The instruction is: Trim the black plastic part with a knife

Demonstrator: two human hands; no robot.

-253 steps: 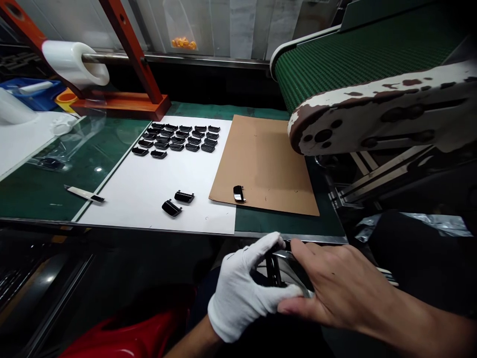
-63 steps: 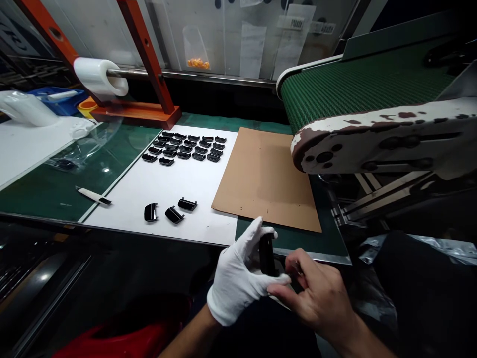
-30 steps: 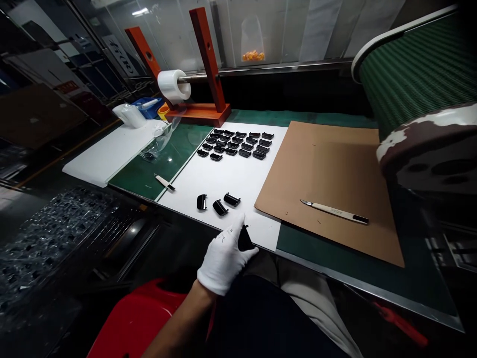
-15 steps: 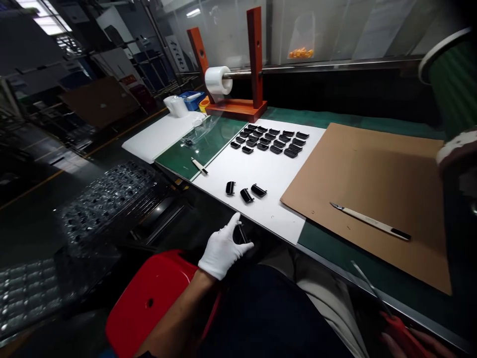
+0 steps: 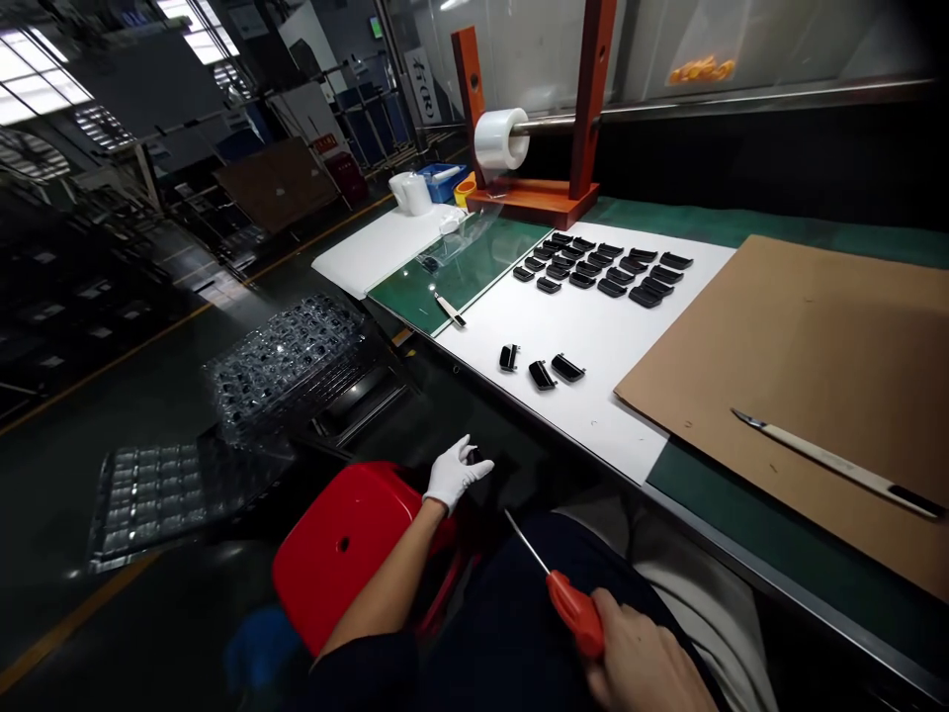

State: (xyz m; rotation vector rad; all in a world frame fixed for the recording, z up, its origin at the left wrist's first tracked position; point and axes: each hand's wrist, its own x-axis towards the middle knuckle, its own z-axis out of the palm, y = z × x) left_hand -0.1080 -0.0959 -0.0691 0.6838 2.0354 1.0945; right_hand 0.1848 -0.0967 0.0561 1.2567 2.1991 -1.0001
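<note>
My left hand (image 5: 450, 479), in a white glove, is held low beside the table edge with a small black plastic part (image 5: 474, 456) pinched between thumb and fingers. Most of that part is hidden. My bare right hand (image 5: 644, 653) is wrapped round a red-handled tool (image 5: 576, 613) with a long thin metal shaft, its tip pointing up and left toward the gloved hand. Three black plastic parts (image 5: 542, 375) lie near the front of a white sheet (image 5: 511, 415). Farther back on it, several similar parts (image 5: 582, 280) stand in rows.
A brown board (image 5: 816, 366) at the right carries a craft knife (image 5: 837, 463); another knife (image 5: 450, 311) lies at the left. A wooden stand (image 5: 534, 201) bears a clear film roll (image 5: 498, 140). A red stool (image 5: 348, 554) and plastic trays (image 5: 286, 361) stand left, below table height.
My right hand has come from the lower right toward the middle with the red-handled tool. The gloved hand with the black part is farther from the table edge. The view has turned left.
</note>
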